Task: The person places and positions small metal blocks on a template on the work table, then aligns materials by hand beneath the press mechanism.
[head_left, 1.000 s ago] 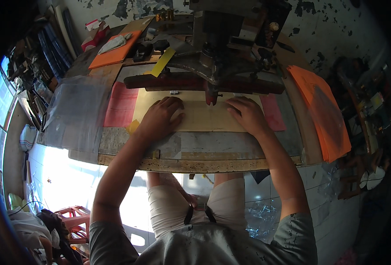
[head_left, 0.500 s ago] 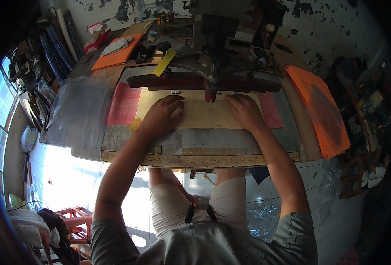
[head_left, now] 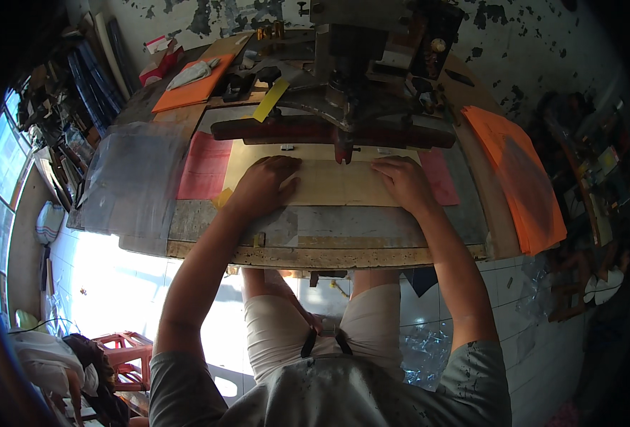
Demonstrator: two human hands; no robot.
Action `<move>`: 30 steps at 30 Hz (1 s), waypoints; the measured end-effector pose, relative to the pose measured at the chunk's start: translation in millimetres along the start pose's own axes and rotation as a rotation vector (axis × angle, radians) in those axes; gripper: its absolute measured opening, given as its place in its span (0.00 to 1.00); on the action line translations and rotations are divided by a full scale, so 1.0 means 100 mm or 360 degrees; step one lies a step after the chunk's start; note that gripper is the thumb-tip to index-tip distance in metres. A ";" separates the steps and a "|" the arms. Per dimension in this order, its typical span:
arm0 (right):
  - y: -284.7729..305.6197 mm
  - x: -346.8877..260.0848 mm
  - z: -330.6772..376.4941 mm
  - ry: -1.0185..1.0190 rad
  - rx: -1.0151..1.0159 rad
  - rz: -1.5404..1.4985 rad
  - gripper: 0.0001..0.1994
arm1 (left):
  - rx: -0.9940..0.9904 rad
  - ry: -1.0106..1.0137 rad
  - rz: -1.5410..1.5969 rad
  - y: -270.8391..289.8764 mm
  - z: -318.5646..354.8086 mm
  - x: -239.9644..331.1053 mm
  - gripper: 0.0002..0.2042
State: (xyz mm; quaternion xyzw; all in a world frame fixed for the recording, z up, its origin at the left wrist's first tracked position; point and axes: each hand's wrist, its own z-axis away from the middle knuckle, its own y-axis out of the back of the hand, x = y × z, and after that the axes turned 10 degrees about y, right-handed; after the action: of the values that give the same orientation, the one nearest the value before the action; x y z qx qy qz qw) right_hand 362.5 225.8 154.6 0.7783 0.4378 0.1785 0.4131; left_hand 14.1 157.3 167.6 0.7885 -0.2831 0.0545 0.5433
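Observation:
A tan sheet (head_left: 336, 183) lies flat on the worn workbench (head_left: 329, 252), under the arm of a dark metal press machine (head_left: 343, 92). My left hand (head_left: 261, 186) rests flat on the sheet's left part, fingers pointing toward the machine's red-brown bar (head_left: 272, 129). On the sheet's right part lies my right hand (head_left: 400, 181), also pressed flat. Both hands sit just in front of the machine's downward punch tip (head_left: 341, 153). Neither hand grips anything.
A pink sheet (head_left: 205, 165) and clear plastic film (head_left: 133, 181) lie at the left. A stack of orange sheets (head_left: 518, 174) sits at the right edge. An orange board (head_left: 187, 85) lies at the back left. Red plastic stools (head_left: 126, 356) stand on the tiled floor.
Both hands stay flat on the tan sheet. The view has shifted slightly; the hands and sheet look the same relative to the machine.

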 end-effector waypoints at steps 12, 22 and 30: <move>0.10 -0.12 -0.05 -0.0044 -0.0034 -0.0113 0.09 | -0.0020 -0.0018 -0.0030 0.06 0.01 0.04 0.16; 0.19 -0.13 -0.04 -0.0070 -0.0049 -0.0092 0.05 | -0.0005 -0.0027 -0.0141 -0.01 -0.01 -0.06 0.14; 0.34 -0.05 -0.01 -0.0422 -0.0185 0.0096 0.06 | 0.0016 0.0086 -0.0181 0.02 -0.03 -0.07 0.11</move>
State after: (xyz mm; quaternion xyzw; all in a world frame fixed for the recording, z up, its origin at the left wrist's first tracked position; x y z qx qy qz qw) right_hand 377.1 212.9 183.1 0.7826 0.3448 0.1115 0.5061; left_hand 7.9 161.7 167.4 0.8042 -0.2227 0.0462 0.5491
